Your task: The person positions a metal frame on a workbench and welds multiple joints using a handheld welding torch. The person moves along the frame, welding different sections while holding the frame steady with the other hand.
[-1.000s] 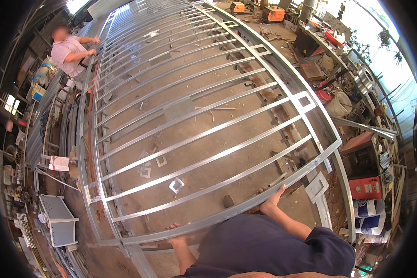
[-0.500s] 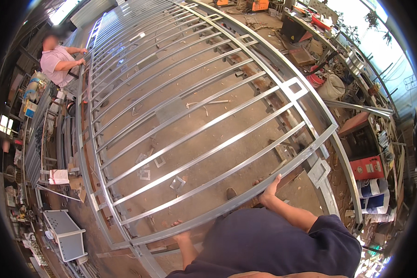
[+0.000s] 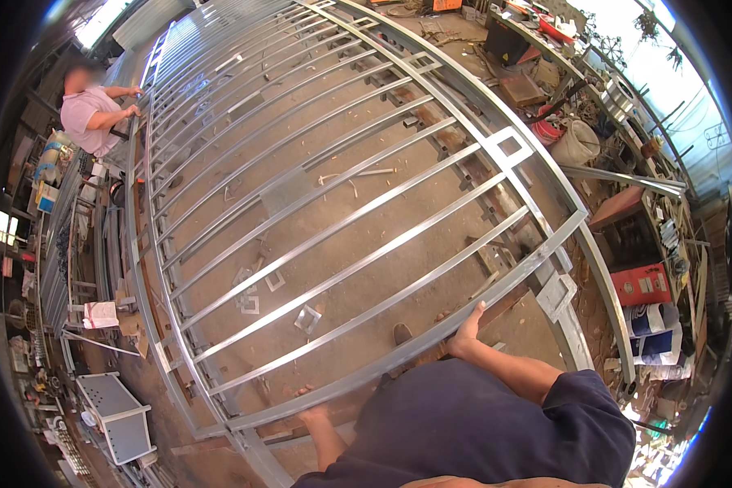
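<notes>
Gate frame (image 3: 333,211), big and silver, made of long metal bars, lies flat above the dirt floor (image 3: 382,146) and fills most of our view. We hold its near rail. Our right hand (image 3: 467,327), at about 5 o'clock, wraps its fingers over the rail and is clamped on it. Our left hand (image 3: 307,401), at about 6 o'clock, also rests on that rail, but we cannot tell if its fingers close around it. We think this frame is heavy and stiff, with hard, smooth bars, so holding the outer rail with hands spread wide feels best. Far away, at about 10 o'clock, another person (image 3: 89,114) grips the far end.
</notes>
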Motion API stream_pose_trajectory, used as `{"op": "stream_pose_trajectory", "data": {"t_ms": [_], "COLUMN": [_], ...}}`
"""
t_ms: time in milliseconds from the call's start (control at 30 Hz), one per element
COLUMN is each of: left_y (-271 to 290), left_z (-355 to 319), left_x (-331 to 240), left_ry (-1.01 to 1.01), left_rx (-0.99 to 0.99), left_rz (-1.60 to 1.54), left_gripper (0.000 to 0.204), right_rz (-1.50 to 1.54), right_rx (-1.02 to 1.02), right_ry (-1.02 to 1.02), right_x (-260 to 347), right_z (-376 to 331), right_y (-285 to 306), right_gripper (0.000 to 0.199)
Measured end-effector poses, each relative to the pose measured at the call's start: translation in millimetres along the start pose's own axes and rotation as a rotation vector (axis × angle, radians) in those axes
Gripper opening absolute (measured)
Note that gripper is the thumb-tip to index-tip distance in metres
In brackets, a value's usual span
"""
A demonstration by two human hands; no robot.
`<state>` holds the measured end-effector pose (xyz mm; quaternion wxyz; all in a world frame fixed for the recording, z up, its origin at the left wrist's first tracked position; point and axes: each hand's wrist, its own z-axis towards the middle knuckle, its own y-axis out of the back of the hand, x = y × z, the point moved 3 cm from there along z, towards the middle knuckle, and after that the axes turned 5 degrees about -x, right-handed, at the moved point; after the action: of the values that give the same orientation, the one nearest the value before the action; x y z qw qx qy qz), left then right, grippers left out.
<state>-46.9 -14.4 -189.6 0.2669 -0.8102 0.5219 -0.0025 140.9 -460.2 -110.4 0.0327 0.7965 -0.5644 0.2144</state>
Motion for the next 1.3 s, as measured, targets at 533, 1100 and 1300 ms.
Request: {"op": "stream_pose_trajectory", "data": {"t_ms": [533,1100,1300], "left_y": [9.4,54.6,-70.5], "left_z": [15.2,27.3,-193.9], "left_x": [-0.8,43.9,213.3], "left_ry": [-0.018,0.211,-0.629], "left_rx": [0.147,0.055,1.075], "left_rz": [0.05,1.266,2.098], "left_gripper": [0.031,0.026,0.052], "right_rz": [-0.08,-0.48,-0.814], "right_rx": [0.01,0.304,0.429], "right_ry": [0.018,-0.002,0.118], "right_x": [4.4,21.7,40.9], "right_z": [21.4,24.3,8.6], "right_y": [6.2,29.3,89.0], "right_gripper": [0.109,0.115,0.098]}}
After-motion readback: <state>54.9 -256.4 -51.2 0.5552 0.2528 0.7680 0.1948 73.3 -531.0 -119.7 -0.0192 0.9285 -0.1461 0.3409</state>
